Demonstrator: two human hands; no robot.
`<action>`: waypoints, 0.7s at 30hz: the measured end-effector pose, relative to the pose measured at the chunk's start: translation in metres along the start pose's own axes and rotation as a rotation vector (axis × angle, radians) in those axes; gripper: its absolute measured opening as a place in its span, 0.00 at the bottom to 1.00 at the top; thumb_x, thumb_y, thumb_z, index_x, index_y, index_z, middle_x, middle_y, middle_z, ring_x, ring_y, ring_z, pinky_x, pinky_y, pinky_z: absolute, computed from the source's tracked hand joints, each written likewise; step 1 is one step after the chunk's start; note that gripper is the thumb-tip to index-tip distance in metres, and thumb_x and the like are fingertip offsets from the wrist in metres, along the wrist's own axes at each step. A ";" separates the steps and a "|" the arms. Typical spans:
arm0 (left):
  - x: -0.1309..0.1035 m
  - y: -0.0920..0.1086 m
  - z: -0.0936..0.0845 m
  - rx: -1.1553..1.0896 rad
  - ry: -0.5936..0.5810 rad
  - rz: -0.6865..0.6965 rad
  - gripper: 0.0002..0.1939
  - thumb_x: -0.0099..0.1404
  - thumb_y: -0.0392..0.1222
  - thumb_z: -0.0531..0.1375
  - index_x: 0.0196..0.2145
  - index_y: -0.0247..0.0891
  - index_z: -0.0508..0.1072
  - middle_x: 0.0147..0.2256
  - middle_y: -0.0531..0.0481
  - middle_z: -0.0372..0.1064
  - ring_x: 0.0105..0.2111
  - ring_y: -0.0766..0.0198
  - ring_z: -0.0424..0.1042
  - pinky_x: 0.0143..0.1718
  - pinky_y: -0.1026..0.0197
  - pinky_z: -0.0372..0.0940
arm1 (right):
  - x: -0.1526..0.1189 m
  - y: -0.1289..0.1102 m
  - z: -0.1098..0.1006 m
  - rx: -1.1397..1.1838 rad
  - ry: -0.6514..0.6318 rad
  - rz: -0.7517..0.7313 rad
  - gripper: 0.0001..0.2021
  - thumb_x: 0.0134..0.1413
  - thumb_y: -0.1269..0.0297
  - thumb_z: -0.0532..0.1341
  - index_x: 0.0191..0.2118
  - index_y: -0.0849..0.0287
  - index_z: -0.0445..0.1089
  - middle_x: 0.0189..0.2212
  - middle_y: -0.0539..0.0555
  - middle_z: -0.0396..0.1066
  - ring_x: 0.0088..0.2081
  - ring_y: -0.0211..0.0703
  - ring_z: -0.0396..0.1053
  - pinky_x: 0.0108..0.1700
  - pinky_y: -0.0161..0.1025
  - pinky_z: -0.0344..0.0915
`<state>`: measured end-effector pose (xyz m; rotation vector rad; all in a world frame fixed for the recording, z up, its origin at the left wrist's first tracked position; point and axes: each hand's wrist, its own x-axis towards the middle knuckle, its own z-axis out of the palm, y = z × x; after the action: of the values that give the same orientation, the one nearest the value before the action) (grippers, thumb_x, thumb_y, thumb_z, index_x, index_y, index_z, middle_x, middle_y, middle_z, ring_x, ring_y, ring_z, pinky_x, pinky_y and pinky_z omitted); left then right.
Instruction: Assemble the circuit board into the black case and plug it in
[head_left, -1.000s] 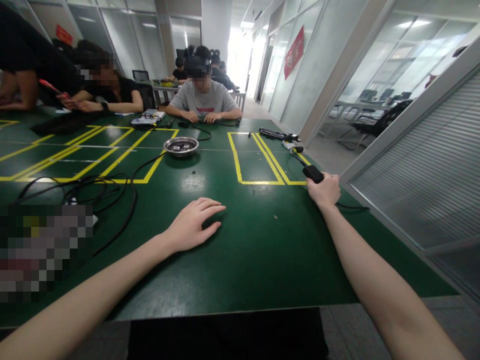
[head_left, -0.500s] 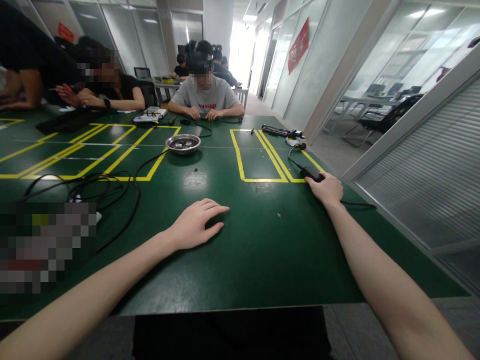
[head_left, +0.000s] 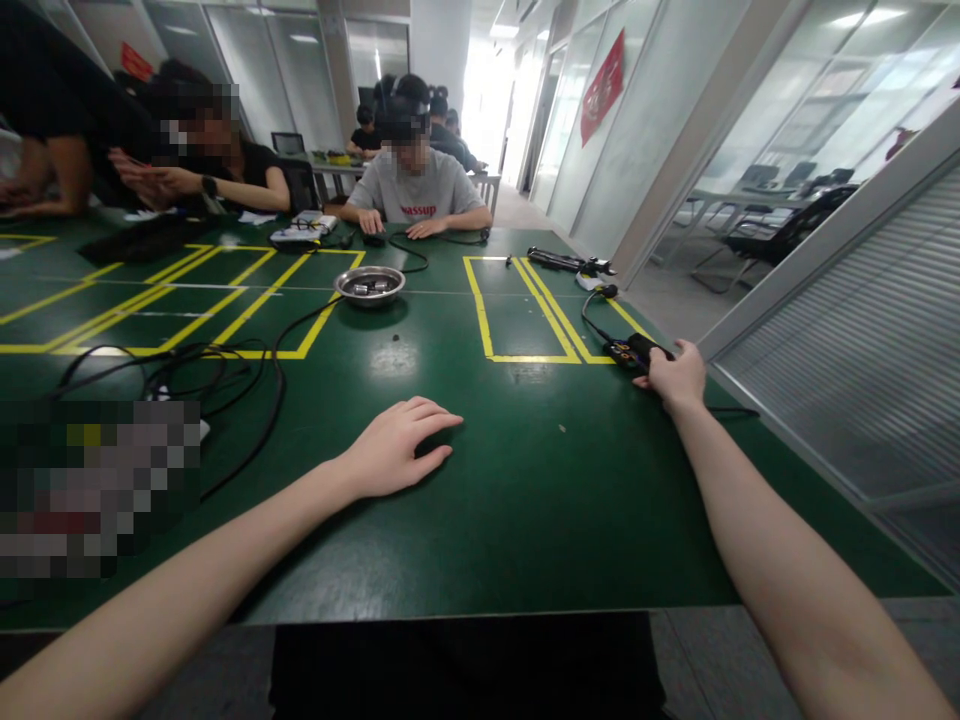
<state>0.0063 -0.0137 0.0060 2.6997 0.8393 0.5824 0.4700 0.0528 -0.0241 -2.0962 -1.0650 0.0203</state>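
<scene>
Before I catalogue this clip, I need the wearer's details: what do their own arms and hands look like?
The left hand and right hand show no gloves, rings or watch. The left forearm and right forearm are bare, with no sleeves in view.

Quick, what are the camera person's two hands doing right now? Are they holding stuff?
Left hand: open, thumb apart, holding nothing, at the green table.
Right hand: closed on a black corded device.

We see a smooth, glossy table, shiny metal bowl, plastic-looking gadget and matt cloth shirt.
</scene>
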 end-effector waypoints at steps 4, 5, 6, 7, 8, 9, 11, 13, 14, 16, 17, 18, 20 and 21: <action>0.000 0.000 0.000 -0.005 -0.003 0.002 0.17 0.73 0.42 0.58 0.57 0.38 0.74 0.53 0.42 0.76 0.54 0.52 0.73 0.57 0.46 0.69 | -0.007 -0.009 -0.004 0.030 0.072 0.015 0.29 0.56 0.58 0.67 0.60 0.65 0.66 0.49 0.68 0.74 0.36 0.54 0.79 0.40 0.47 0.75; 0.000 0.000 0.000 -0.006 -0.004 0.002 0.17 0.73 0.41 0.58 0.57 0.38 0.74 0.53 0.42 0.76 0.54 0.52 0.73 0.57 0.46 0.69 | -0.008 -0.011 -0.005 0.016 0.102 -0.013 0.26 0.53 0.58 0.69 0.56 0.64 0.70 0.49 0.68 0.74 0.43 0.58 0.78 0.46 0.50 0.75; 0.000 0.000 0.000 -0.007 -0.006 0.004 0.16 0.73 0.41 0.59 0.56 0.38 0.74 0.53 0.42 0.76 0.54 0.52 0.73 0.57 0.46 0.69 | -0.008 -0.013 -0.006 -0.003 0.128 -0.042 0.23 0.50 0.58 0.70 0.51 0.64 0.73 0.48 0.68 0.74 0.49 0.62 0.76 0.51 0.52 0.73; 0.000 0.000 0.000 -0.006 -0.007 0.005 0.16 0.73 0.41 0.59 0.56 0.38 0.75 0.53 0.42 0.76 0.54 0.52 0.73 0.57 0.46 0.69 | -0.007 -0.014 -0.006 -0.022 0.141 -0.067 0.19 0.49 0.58 0.70 0.45 0.63 0.75 0.46 0.68 0.75 0.52 0.64 0.74 0.54 0.54 0.71; -0.001 0.000 0.000 -0.006 -0.008 0.006 0.16 0.73 0.41 0.59 0.56 0.38 0.75 0.53 0.42 0.76 0.54 0.52 0.73 0.57 0.46 0.69 | -0.007 -0.015 -0.006 -0.036 0.135 -0.080 0.16 0.48 0.58 0.70 0.41 0.63 0.77 0.44 0.68 0.75 0.53 0.65 0.73 0.55 0.55 0.70; -0.001 -0.001 0.001 -0.004 -0.009 0.009 0.16 0.73 0.42 0.59 0.55 0.38 0.75 0.53 0.42 0.76 0.54 0.51 0.73 0.57 0.46 0.70 | -0.006 -0.016 -0.006 -0.043 0.115 -0.079 0.15 0.47 0.58 0.70 0.39 0.62 0.77 0.41 0.67 0.76 0.52 0.65 0.73 0.54 0.55 0.70; -0.001 -0.001 0.001 -0.001 -0.006 0.013 0.15 0.73 0.42 0.59 0.54 0.38 0.76 0.53 0.42 0.76 0.54 0.51 0.73 0.57 0.46 0.69 | -0.005 -0.017 -0.005 -0.051 0.068 -0.055 0.13 0.46 0.59 0.70 0.36 0.61 0.79 0.37 0.65 0.78 0.46 0.63 0.76 0.51 0.54 0.72; -0.001 -0.001 0.001 0.000 -0.005 0.016 0.14 0.73 0.42 0.59 0.54 0.38 0.77 0.53 0.42 0.77 0.54 0.52 0.73 0.58 0.46 0.69 | -0.004 -0.017 -0.005 -0.075 0.030 -0.023 0.12 0.45 0.59 0.70 0.35 0.61 0.80 0.36 0.64 0.80 0.43 0.63 0.77 0.48 0.53 0.73; -0.001 -0.002 0.001 0.001 -0.007 0.017 0.14 0.73 0.42 0.59 0.53 0.39 0.77 0.53 0.42 0.77 0.54 0.52 0.73 0.58 0.47 0.69 | -0.004 -0.018 -0.005 -0.094 0.016 -0.011 0.13 0.45 0.58 0.71 0.35 0.61 0.81 0.36 0.64 0.80 0.43 0.63 0.78 0.48 0.53 0.73; -0.001 -0.002 0.001 0.004 -0.010 0.017 0.14 0.73 0.42 0.59 0.53 0.39 0.77 0.53 0.43 0.76 0.54 0.52 0.73 0.58 0.47 0.69 | -0.005 -0.019 -0.006 -0.139 -0.008 -0.002 0.13 0.45 0.57 0.71 0.35 0.61 0.82 0.36 0.63 0.81 0.43 0.64 0.78 0.47 0.52 0.72; -0.001 -0.003 0.001 0.005 -0.011 0.017 0.14 0.73 0.42 0.59 0.53 0.39 0.77 0.53 0.43 0.76 0.54 0.52 0.73 0.58 0.47 0.70 | -0.005 -0.020 -0.007 -0.156 -0.017 -0.010 0.14 0.45 0.56 0.72 0.36 0.60 0.82 0.36 0.63 0.81 0.44 0.64 0.78 0.47 0.52 0.72; -0.001 -0.003 0.001 0.005 -0.011 0.016 0.14 0.73 0.42 0.59 0.53 0.39 0.77 0.53 0.43 0.76 0.55 0.52 0.73 0.58 0.47 0.70 | -0.006 -0.021 -0.007 -0.167 -0.020 -0.026 0.14 0.46 0.56 0.71 0.36 0.60 0.82 0.36 0.63 0.81 0.44 0.64 0.78 0.47 0.52 0.72; -0.001 -0.003 0.001 0.004 -0.009 0.014 0.14 0.73 0.41 0.59 0.53 0.39 0.77 0.53 0.43 0.76 0.55 0.52 0.73 0.58 0.47 0.69 | -0.008 -0.022 -0.008 -0.163 -0.010 -0.065 0.16 0.47 0.56 0.71 0.39 0.61 0.82 0.36 0.62 0.81 0.43 0.62 0.78 0.46 0.50 0.72; -0.001 -0.003 0.001 0.003 -0.008 0.013 0.14 0.73 0.41 0.59 0.53 0.39 0.78 0.53 0.42 0.76 0.55 0.52 0.73 0.58 0.46 0.69 | -0.008 -0.023 -0.009 -0.150 0.002 -0.084 0.17 0.47 0.56 0.71 0.41 0.62 0.82 0.37 0.62 0.81 0.43 0.61 0.77 0.45 0.50 0.72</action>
<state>0.0040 -0.0122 0.0039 2.7105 0.8220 0.5727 0.4519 0.0494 -0.0055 -2.1813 -1.1842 -0.1053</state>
